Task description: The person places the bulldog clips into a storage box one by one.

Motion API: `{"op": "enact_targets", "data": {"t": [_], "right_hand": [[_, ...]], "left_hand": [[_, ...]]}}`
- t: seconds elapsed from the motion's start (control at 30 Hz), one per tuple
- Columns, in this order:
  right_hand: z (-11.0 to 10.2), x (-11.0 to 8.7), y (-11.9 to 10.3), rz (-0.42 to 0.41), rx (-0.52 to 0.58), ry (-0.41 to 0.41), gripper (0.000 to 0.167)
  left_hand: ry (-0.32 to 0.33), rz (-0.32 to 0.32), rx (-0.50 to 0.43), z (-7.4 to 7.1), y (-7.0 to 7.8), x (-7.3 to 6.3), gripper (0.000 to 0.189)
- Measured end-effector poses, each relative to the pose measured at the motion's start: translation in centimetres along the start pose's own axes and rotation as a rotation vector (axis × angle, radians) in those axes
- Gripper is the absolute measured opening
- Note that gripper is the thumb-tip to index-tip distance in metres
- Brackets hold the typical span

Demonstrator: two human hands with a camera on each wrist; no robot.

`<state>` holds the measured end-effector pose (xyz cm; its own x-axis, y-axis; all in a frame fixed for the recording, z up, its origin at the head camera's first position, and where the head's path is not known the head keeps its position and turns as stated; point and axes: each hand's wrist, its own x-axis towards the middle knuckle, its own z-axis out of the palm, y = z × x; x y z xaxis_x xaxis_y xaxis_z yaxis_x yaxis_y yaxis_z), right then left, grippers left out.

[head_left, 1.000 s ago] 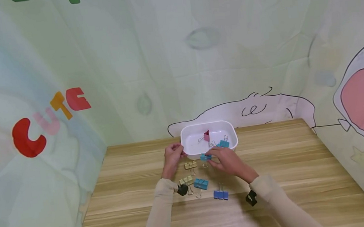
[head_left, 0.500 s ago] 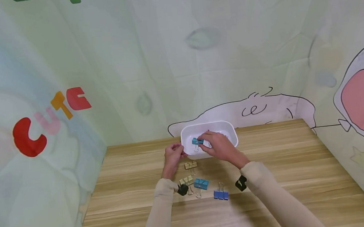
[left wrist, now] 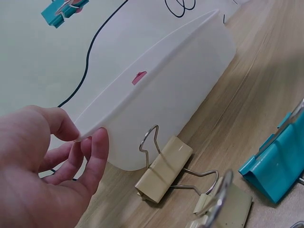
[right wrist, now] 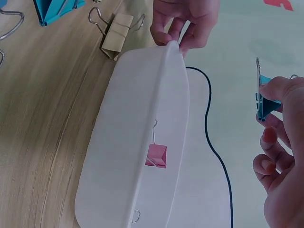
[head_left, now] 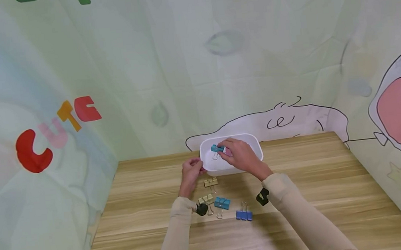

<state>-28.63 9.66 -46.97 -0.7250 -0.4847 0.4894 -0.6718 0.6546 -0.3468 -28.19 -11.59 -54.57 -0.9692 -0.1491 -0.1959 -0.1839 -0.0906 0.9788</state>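
Right hand (head_left: pixel 240 153) pinches a teal clip (head_left: pixel 215 148), suspended over the white tray (left wrist: pixel 175 80). Left hand (head_left: pixel 191 169) grips the tray's rim. Pink clip (right wrist: pixel 157 156) sits inside, beneath the right hand. Step in hand, as judged: placing the teal clip. Next move appears to call for lowering, then right-finger release.

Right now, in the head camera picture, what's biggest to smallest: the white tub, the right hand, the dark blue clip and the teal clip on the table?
1. White tub
2. Right hand
3. Dark blue clip and teal clip on the table: they look about alike, so I can't rank them.
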Motion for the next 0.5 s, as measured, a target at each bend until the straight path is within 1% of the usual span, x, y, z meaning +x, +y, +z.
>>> {"op": "enact_targets", "data": {"t": [0.23, 0.5], "right_hand": [[0.14, 0.1, 0.41, 0.025, 0.013, 0.014, 0.024], [-0.08, 0.22, 0.51, 0.056, 0.029, 0.015, 0.025]], "left_hand": [[0.006, 0.009, 0.005, 0.15, -0.04, 0.02, 0.033], [0.008, -0.005, 0.008, 0.18, 0.15, -0.13, 0.035]]}}
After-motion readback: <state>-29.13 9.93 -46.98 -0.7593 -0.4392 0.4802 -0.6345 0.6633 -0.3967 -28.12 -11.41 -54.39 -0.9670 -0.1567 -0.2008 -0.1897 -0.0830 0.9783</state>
